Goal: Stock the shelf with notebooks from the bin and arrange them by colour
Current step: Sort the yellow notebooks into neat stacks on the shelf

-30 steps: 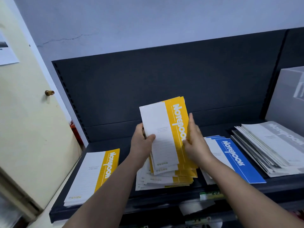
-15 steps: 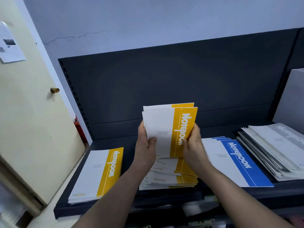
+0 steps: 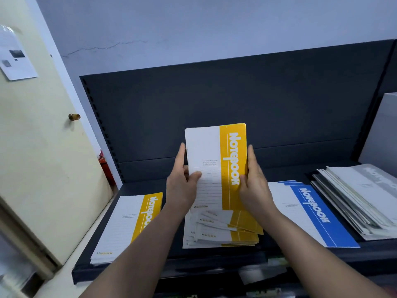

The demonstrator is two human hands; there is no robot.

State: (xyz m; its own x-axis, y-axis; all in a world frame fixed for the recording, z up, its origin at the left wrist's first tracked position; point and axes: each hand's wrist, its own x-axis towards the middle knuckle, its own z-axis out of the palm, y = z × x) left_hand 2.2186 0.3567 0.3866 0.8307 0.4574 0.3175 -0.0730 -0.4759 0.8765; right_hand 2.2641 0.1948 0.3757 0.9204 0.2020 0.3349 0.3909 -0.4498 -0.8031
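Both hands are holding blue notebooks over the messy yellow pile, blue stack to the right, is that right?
Not quite: the head view shows the held notebooks are yellow. The left hand and right hand do hold them over the messy yellow pile, blue stack to its right.

two hands [image 3: 182, 187] [image 3: 255, 188], three yellow notebook stacks [image 3: 214, 160] [image 3: 225, 233] [image 3: 126, 226], one blue stack [image 3: 311, 214], one grey stack [image 3: 361, 196], one shelf [image 3: 139, 188].

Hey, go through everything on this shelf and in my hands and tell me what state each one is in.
held yellow notebooks, upright, edges squared, gripped by both hands
left hand, gripping their left edge
right hand, gripping their right edge
yellow pile under the hands, flat, fanned untidily
left yellow stack, flat, neat
blue stack, flat, slightly staggered
grey stack, flat, splayed
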